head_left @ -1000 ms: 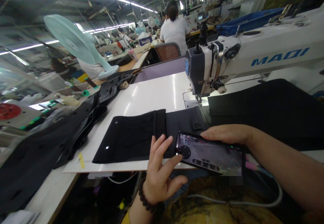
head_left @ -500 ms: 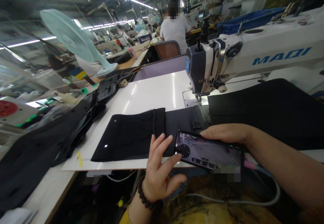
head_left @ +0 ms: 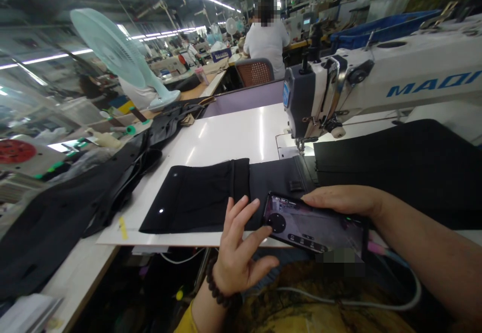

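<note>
A smartphone (head_left: 320,227) with a lit screen lies sideways in my right hand (head_left: 344,200), whose thumb rests along its upper edge; the other fingers are hidden behind it. My left hand (head_left: 241,250) is open, fingers spread, with the index fingertip at the phone's left end by a round dark control on the screen. A cable with a pink plug (head_left: 376,247) runs from the phone's right end. Beyond my hands, a black fabric piece (head_left: 203,197) with two shiny eyelets lies flat on the white table (head_left: 229,132), its right part reaching the sewing machine's needle area.
The white sewing machine (head_left: 399,67) stands at the right, with a large black panel (head_left: 406,167) under its arm. Dark fabric (head_left: 75,202) is heaped along the left. A pale green fan (head_left: 113,46) stands behind it. A person in white (head_left: 266,44) sits farther back.
The whole view has shifted slightly, so the table and machine appear a little farther right. Both hands and the phone keep nearly the same pose.
</note>
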Demonstrator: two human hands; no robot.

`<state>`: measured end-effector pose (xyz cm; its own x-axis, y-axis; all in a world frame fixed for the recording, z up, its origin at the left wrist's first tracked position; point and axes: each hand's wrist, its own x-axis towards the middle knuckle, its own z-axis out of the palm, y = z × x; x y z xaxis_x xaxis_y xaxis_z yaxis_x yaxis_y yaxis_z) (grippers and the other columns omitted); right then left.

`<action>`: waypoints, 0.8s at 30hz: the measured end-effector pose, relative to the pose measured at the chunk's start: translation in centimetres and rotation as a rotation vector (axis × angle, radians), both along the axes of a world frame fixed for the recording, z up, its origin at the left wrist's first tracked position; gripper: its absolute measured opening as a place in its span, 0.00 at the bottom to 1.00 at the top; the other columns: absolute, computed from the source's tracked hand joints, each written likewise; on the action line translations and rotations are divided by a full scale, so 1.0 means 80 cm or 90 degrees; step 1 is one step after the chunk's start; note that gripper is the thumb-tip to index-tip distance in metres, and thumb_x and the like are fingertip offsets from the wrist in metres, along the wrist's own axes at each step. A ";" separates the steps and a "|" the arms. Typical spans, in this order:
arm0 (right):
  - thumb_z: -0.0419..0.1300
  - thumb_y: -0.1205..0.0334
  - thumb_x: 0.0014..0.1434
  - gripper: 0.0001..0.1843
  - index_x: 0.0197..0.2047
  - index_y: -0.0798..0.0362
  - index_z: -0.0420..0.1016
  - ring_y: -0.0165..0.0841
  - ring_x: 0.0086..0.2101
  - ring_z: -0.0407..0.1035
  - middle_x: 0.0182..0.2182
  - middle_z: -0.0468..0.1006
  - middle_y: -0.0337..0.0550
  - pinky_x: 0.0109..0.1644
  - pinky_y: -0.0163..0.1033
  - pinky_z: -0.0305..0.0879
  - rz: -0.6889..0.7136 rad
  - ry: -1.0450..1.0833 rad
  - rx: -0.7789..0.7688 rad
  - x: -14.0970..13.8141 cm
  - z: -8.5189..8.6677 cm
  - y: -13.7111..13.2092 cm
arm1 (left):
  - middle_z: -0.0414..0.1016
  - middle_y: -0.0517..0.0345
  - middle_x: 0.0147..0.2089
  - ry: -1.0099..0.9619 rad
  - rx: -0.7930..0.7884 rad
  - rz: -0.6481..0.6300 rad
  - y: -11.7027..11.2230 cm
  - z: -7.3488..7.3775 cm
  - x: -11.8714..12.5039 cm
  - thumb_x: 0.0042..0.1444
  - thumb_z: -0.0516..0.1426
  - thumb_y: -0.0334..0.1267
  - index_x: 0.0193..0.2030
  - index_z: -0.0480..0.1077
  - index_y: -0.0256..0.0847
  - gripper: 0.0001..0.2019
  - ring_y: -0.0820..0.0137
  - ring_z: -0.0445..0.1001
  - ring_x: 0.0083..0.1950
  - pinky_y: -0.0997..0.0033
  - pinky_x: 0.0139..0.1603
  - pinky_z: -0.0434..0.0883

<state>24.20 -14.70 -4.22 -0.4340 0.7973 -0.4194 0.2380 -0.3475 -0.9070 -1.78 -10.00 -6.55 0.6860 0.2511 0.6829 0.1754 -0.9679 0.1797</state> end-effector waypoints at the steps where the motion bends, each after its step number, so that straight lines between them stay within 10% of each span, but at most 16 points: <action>1: 0.50 0.40 0.54 0.29 0.36 0.59 0.76 0.37 0.37 0.70 0.35 0.76 0.46 0.45 0.42 0.65 0.001 0.004 -0.007 0.000 0.001 0.000 | 0.57 0.41 0.60 0.000 0.000 0.001 0.000 0.000 0.000 0.60 0.47 0.49 0.41 0.70 0.36 0.19 0.49 0.54 0.62 0.38 0.59 0.50; 24: 0.50 0.38 0.54 0.31 0.37 0.59 0.76 0.35 0.35 0.69 0.35 0.76 0.46 0.43 0.41 0.66 -0.010 0.010 -0.004 0.001 -0.005 0.001 | 0.56 0.42 0.60 0.001 -0.003 0.000 0.001 -0.001 0.000 0.60 0.46 0.49 0.41 0.70 0.37 0.19 0.50 0.54 0.62 0.38 0.59 0.50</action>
<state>24.32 -14.66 -4.59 -0.4275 0.8019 -0.4174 0.2182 -0.3565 -0.9085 -1.77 -9.95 -6.67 0.6873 0.2541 0.6804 0.1753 -0.9671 0.1842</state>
